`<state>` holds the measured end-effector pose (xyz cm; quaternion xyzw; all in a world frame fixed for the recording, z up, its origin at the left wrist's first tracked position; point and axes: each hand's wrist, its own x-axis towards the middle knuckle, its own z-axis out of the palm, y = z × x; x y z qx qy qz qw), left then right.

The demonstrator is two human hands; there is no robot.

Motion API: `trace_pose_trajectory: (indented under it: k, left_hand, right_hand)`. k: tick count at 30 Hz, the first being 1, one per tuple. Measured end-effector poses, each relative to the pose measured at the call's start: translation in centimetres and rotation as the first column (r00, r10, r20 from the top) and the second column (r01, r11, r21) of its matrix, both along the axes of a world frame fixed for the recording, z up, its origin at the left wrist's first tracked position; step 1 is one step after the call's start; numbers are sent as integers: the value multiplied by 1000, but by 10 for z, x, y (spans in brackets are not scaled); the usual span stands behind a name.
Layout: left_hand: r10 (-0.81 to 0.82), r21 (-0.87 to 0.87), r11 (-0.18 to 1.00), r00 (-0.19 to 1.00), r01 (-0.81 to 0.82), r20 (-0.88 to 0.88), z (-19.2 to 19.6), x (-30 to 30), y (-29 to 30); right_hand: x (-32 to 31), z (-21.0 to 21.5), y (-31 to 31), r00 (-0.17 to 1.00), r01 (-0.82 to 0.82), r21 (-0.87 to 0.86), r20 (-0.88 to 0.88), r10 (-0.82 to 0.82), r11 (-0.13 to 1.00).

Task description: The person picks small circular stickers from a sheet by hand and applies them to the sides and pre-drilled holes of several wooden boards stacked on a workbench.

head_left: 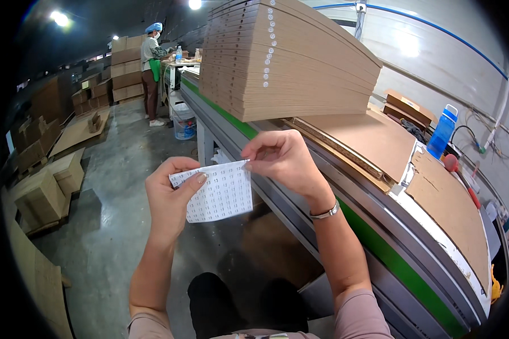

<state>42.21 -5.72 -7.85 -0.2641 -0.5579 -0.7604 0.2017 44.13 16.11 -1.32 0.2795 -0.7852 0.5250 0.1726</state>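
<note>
A white sheet of small printed stickers (pixel 223 195) is held up in front of me, over the gap beside the workbench. My left hand (pixel 178 183) grips its left side, thumb on the printed face and fingers behind. At the sheet's upper right corner, my right hand (pixel 283 161) pinches with thumb and forefinger; whether a single sticker is between the fingertips is too small to tell. Beyond my hands a tall stack of brown cardboard sheets (pixel 311 68) stands on the bench, with a column of small round white stickers (pixel 270 45) down its near corner.
The long workbench (pixel 373 248) has a metal and green edge. On it lie flat cardboard (pixel 447 209), a blue water bottle (pixel 442 133) and a red-handled tool (pixel 466 183). Cartons (pixel 42 198) stand at left. A co-worker (pixel 152 73) stands farther off near a bucket (pixel 184 121).
</note>
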Motion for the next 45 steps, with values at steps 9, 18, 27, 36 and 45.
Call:
trace_pose_trajectory:
  k: [9, 18, 27, 36, 45]
  left_hand:
    - [142, -188, 966, 971, -179, -193, -6, -1, -13]
    - [184, -308, 860, 810, -407, -557, -6, -5, -21]
    - [133, -248, 957, 986, -154, -99, -19, -10, -26]
    - [253, -252, 923, 953, -290, -169, -20, -4, -23]
    - [232, -265, 929, 964, -259, -127, -21, -2, -21]
  right_hand:
    - [-9, -4, -1, 998, 38, 188, -55, -28, 982]
    - [-11, -7, -5, 996, 17, 287, -94, 10, 958]
    - [-10, -16, -15, 999, 34, 161, -34, -29, 986]
    - [-7, -13, -14, 998, 53, 150, -27, -50, 987]
    - [-8, -15, -16, 924, 227, 337, -372, -92, 914]
